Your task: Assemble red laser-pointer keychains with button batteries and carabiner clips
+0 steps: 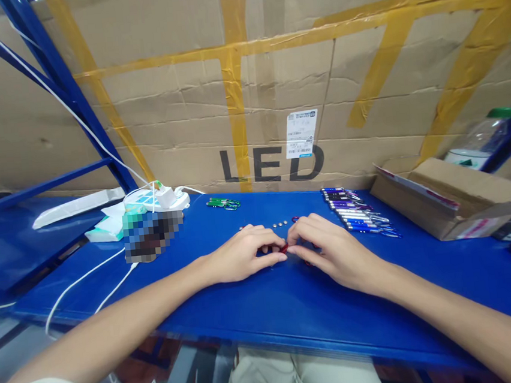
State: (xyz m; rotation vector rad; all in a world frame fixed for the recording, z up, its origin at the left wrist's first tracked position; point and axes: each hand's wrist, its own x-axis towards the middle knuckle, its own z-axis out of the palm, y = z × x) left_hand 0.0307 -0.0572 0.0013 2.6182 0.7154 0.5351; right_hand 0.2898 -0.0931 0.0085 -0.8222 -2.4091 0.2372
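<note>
Red is the colour of the small keychain flashlight (283,248) pinched between your two hands, low over the blue tabletop (267,311). Your left hand (243,254) curls knuckles-up with its fingertips closed on one end; your right hand (328,247) mirrors it, thumb and forefinger pressed on the other end, wrist resting on the surface. Both forearms angle inward so the fingertips meet at the middle.

It looks like you are working the little body together or apart, with the two halves gripped end to end; much of it is hidden under your fingers. Just beyond the grip lies a short row of button cells (280,223), so the next move likely calls for a steady counter-twist without letting small parts roll. Farther right of the grip sits a row of purple and blue keychain flashlights (359,211); beyond and left, a green one (223,203).
</note>
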